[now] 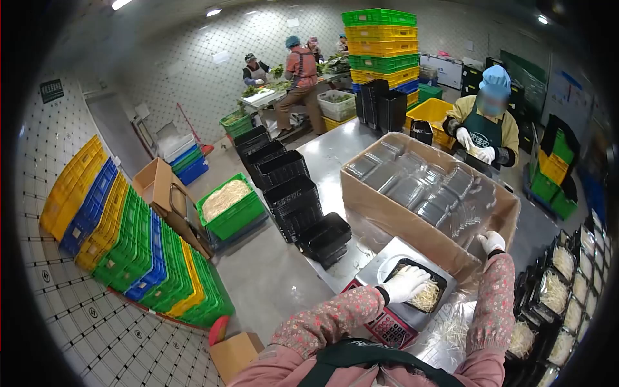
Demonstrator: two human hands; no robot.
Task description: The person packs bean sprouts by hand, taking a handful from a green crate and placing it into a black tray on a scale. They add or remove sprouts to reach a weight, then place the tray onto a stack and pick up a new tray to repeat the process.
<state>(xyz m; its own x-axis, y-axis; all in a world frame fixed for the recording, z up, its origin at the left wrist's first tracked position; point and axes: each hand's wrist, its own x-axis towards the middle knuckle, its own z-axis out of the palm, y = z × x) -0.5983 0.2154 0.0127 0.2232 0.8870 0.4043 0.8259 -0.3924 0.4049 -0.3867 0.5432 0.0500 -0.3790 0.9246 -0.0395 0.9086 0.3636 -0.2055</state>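
My left hand [407, 284], in a white glove, rests on the left part of a black tray of sprouts [427, 298]; its fingers lie together over the sprouts, and what they hold, if anything, is hidden. The tray sits on a scale [385, 259] with a red keypad panel. At the near right corner of a large cardboard box [412, 227] is my right hand [492, 242], also gloved, with fingers bent at the box wall. Clear plastic lids [412, 184] fill the box. Loose sprouts [445, 329] lie on the metal table right of the scale.
Black empty trays [293, 203] stand in stacks left of the box. Filled trays [553, 290] are piled at the right. Across the box stands a co-worker [488, 132]. A green crate of sprouts [229, 205] and stacked crates [138, 238] are at the left.
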